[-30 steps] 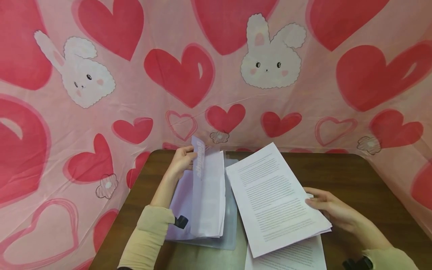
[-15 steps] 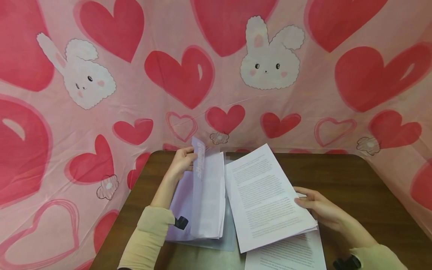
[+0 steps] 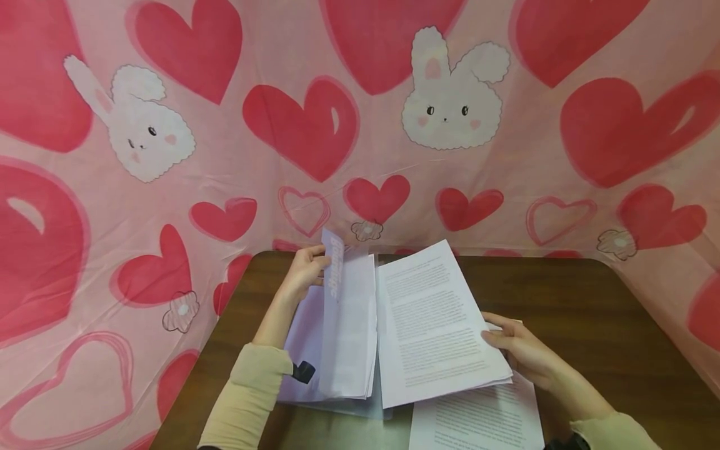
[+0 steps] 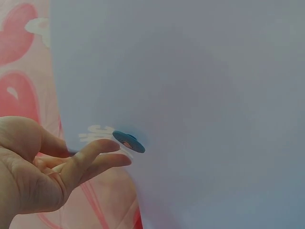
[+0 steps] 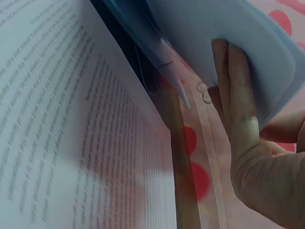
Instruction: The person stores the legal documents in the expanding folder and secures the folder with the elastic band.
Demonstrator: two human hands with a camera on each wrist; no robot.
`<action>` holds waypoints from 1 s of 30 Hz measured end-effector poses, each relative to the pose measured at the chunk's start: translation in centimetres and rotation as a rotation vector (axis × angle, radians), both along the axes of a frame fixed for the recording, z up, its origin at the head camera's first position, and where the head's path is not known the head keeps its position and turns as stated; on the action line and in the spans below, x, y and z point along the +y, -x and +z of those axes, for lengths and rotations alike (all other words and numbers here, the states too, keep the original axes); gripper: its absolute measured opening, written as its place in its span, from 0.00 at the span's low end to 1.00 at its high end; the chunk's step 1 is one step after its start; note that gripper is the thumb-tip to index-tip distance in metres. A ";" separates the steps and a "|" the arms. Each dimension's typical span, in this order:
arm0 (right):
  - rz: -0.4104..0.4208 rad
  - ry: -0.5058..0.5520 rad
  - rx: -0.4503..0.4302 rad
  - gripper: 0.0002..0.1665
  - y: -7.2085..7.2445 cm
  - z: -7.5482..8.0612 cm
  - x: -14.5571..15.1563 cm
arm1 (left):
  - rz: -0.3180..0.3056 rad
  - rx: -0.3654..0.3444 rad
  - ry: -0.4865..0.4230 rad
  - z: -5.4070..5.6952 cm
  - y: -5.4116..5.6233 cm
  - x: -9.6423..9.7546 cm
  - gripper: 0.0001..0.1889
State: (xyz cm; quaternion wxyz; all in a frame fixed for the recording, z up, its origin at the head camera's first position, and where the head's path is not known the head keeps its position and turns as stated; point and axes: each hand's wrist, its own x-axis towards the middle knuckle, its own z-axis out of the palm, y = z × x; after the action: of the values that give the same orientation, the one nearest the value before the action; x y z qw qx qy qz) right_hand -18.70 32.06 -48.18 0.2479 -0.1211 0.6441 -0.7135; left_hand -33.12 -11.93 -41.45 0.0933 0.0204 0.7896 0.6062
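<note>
My left hand [image 3: 304, 270] pinches the raised flap of a translucent purple plastic document folder [image 3: 306, 350] at its upper left. White lettering runs along the flap, and in the left wrist view a blue round snap [image 4: 128, 142] sits beside the fingers. White sheets [image 3: 368, 337] show inside the folder. In my right hand [image 3: 520, 347], thumb on top and fingers beneath, is a thin stack of printed paper [image 3: 439, 325], tilted with its left edge close to the folder's opening. The right wrist view shows those fingers [image 5: 240, 90] straight against the stack's underside.
More printed sheets [image 3: 478, 422] lie on the table below the held stack. Bluish clear plastic [image 3: 360, 409] shows under the folder's front edge. The brown wooden table [image 3: 579, 300] backs onto a pink heart-patterned cloth [image 3: 382, 150].
My right hand has brought the paper stack leftward, so its left edge now overlaps the bluish plastic by the folder. The left hand keeps the flap raised in nearly the same place.
</note>
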 end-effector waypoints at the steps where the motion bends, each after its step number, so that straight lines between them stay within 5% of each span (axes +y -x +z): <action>1: -0.007 -0.006 -0.001 0.42 -0.1 0.0 -0.2 | -0.002 0.000 0.000 0.0 0.0 0.0 0.33; 17: -0.197 -0.131 -0.068 0.44 -1.3 -0.3 -3.8 | 0.004 -0.006 -0.003 0.1 -0.1 0.3 0.33; 30: -0.208 -0.084 -0.080 0.44 -1.8 -1.6 -8.0 | -0.003 -0.002 -0.021 0.1 -0.1 0.2 0.33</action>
State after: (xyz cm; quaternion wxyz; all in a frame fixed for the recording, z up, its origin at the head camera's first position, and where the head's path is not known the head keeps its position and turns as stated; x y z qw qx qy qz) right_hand -16.87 24.06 -49.78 0.2030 -0.0144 0.6719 -0.7122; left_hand -33.04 -11.75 -41.36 0.0947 0.0221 0.7830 0.6143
